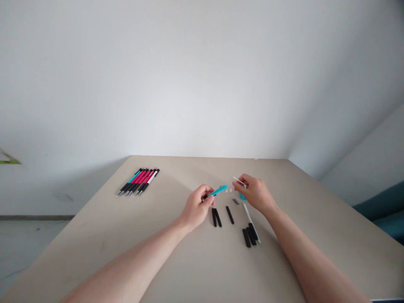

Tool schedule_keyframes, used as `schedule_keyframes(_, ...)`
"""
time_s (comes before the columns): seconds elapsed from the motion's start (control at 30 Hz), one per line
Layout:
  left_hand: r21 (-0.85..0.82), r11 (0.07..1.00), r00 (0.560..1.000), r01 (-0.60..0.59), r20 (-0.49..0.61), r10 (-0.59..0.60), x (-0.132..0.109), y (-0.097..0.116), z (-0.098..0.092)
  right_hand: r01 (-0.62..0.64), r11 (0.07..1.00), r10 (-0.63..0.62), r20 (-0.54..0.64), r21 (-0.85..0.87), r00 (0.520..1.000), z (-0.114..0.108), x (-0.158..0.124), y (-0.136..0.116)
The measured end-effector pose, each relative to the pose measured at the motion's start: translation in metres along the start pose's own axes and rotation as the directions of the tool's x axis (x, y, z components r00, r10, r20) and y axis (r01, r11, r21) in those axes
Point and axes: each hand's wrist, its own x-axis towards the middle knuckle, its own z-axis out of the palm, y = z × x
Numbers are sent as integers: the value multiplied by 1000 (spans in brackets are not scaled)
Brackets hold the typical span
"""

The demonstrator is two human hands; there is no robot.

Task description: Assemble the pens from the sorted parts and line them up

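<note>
My left hand (pixel 196 207) pinches a turquoise pen barrel (pixel 220 190) that points up and to the right, with a dark part showing at the fingers. Across a small gap, my right hand (pixel 255 193) is closed on a thin white pen refill (pixel 237 181), its tip aimed up-left. Beneath the right hand lie turquoise pieces (pixel 242 196), partly hidden by the fingers. Small white bits (pixel 230 190) and small grey pieces (pixel 235 201) rest between the hands. Closer to me are slim black pen parts (pixel 229 214) and thicker black grips (pixel 246 238).
A row of assembled pens (pixel 139 182) in turquoise, pink and white with black grips lies at the table's far left. One long white refill (pixel 251 221) lies beside the black grips. Behind the table (pixel 176 269) stands a white wall (pixel 202 84); dark teal fabric (pixel 383 206) hangs at right.
</note>
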Motion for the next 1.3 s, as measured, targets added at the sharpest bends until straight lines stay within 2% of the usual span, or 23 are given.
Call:
schedule_keyframes(0.17, 11, 1000, 1000, -7, 2, 7, 1, -2, 0, 30, 997, -30, -13, 65, 999, 1, 1, 1)
schedule_keyframes(0.53, 27, 999, 1000, -27, 6, 27, 2, -6, 1, 123, 989, -113, -114, 87, 987, 5, 5, 5)
schedule_keyframes(0.83, 95, 995, 999, -34, 1, 34, 2, -8, 1, 183, 976, -169, -122, 120, 978, 7, 4, 0)
schedule_keyframes(1.03, 118, 992, 999, -37, -9, 39, 2, -4, -2, 165, 944, -136, -117, 287, 984, 12, 2, -3)
schedule_keyframes(1.2, 155, 988, 999, -20, -42, 27, 3, -8, -3, 108, 871, -94, -53, 479, 994, 15, 1, -5)
schedule_keyframes(1.3, 153, 987, 998, -43, -40, 49, 4, -11, -3, 89, 838, -93, -21, 539, 995, 14, 0, -8)
